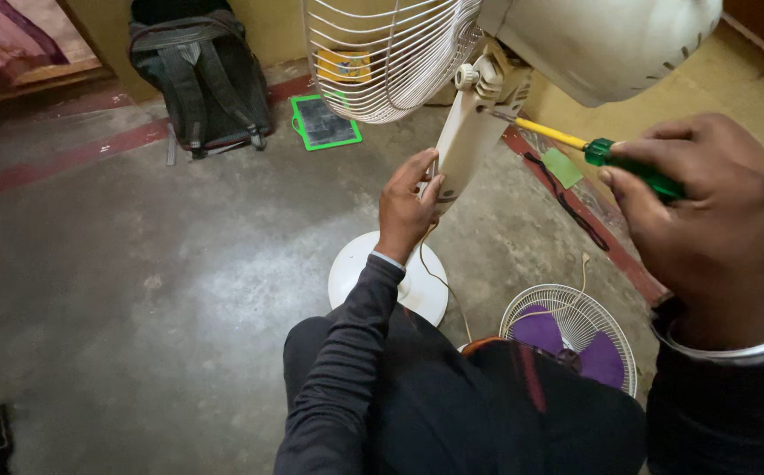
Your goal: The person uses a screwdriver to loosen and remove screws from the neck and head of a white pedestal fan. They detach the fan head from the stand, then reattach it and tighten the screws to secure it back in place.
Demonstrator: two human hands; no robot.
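Against the fan neck [470, 145], screwdriver [611, 157] in clenched right grip [707, 220]; left grip [407, 207] grasping neck.

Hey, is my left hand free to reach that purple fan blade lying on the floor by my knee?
Probably not right now. The left hand is gripping the white fan neck while the right hand drives the screwdriver into it. The purple blade lies uncovered near the right knee, across the body.

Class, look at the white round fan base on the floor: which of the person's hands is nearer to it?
Left. The left hand grips the fan's neck just above the white round base; the right hand holds the screwdriver farther off.
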